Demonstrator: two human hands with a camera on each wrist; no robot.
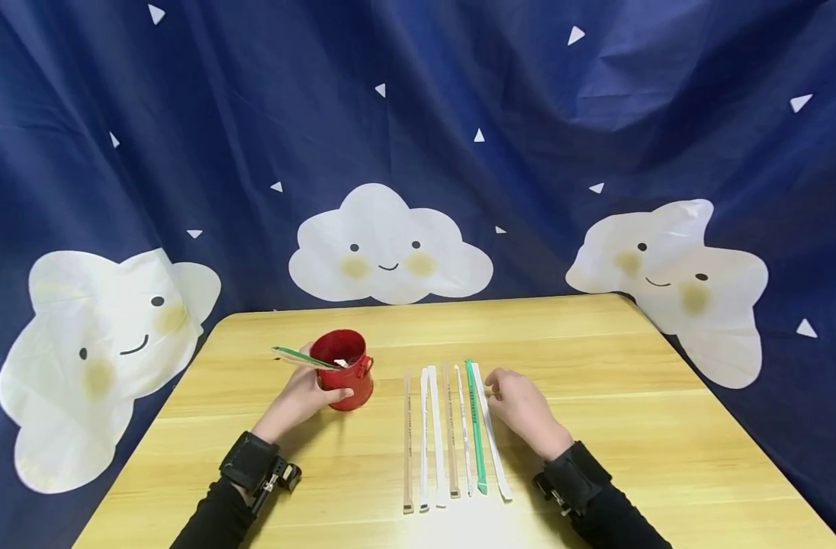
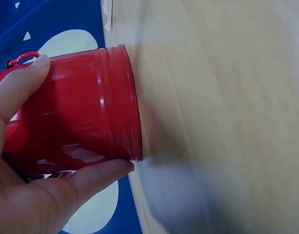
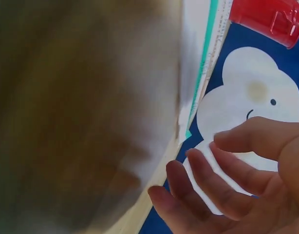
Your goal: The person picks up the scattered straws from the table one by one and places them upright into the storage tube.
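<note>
My left hand (image 1: 301, 400) grips a small red metal bucket (image 1: 355, 387), its thumb along the near side and its fingers round the far side. In the left wrist view the bucket (image 2: 81, 107) fills the grasp; whether its base touches the table I cannot tell. A green wrapped straw (image 1: 297, 355) and a brown one lean out over its rim to the left. On the table lies a row of several wrapped straws. My right hand (image 1: 524, 408) hovers beside the rightmost white straw (image 1: 492, 435), and its loosely bent fingers hold nothing in the right wrist view.
Left of that white straw lie a green straw (image 1: 477, 435), a thin white straw (image 1: 464, 431) and a brown straw (image 1: 451, 435); another brown straw (image 1: 408, 442) ends the row. The wooden table (image 1: 631, 396) meets a blue cloud-patterned curtain (image 1: 528, 252) at the back.
</note>
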